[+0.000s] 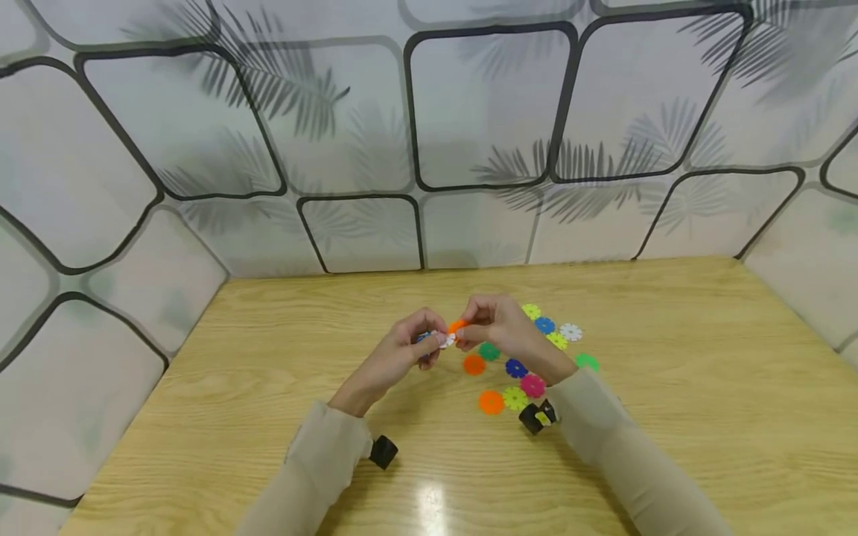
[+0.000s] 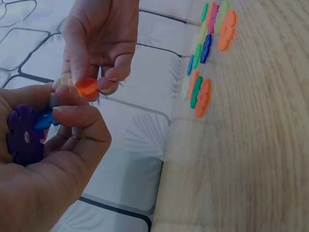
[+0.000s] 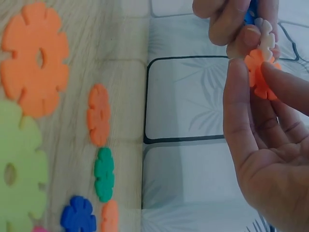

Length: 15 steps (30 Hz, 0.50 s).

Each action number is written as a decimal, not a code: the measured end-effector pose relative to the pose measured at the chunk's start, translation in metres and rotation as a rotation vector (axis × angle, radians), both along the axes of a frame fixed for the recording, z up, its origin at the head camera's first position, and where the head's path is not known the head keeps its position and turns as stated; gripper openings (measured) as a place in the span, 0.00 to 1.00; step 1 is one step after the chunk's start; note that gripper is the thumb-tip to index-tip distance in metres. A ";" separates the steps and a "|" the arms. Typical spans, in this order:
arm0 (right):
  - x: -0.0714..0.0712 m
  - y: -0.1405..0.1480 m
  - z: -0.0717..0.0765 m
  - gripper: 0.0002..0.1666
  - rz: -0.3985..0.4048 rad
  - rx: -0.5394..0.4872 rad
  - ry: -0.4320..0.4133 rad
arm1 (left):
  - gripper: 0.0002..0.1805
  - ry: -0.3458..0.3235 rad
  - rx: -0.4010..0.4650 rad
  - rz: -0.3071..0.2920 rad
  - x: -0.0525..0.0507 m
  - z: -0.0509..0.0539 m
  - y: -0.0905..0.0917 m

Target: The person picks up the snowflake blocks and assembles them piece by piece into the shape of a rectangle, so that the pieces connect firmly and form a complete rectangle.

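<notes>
An orange disc (image 3: 257,72), pinched in the right grip (image 1: 506,327), meets a white disc (image 3: 266,41) held by the left grip (image 1: 397,347), above the worktop (image 1: 281,335), toward its far edge; slotting them together seems in hand, calling next for aligned notches, steady pressure.

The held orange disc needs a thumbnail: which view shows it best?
The right wrist view: the orange disc looks largest there, part of its notched edge showing. The left wrist view shows it smaller, partly covered; the head view, only a small orange patch.
</notes>
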State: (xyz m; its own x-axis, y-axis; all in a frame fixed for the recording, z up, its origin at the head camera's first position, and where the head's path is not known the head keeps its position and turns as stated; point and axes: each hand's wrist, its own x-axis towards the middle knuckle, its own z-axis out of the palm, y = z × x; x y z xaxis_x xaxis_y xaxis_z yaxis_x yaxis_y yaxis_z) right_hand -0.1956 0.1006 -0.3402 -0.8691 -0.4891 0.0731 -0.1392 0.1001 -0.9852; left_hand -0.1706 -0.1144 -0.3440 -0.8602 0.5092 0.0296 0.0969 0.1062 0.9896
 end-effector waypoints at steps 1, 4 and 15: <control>0.000 0.001 0.001 0.03 0.000 -0.002 -0.005 | 0.03 0.006 0.009 0.003 0.000 0.000 0.000; -0.001 0.003 0.000 0.02 -0.002 -0.025 -0.018 | 0.05 -0.001 0.054 0.008 0.000 -0.002 0.000; -0.005 0.006 -0.003 0.03 0.019 -0.076 -0.018 | 0.17 -0.082 0.238 -0.006 0.002 -0.004 -0.004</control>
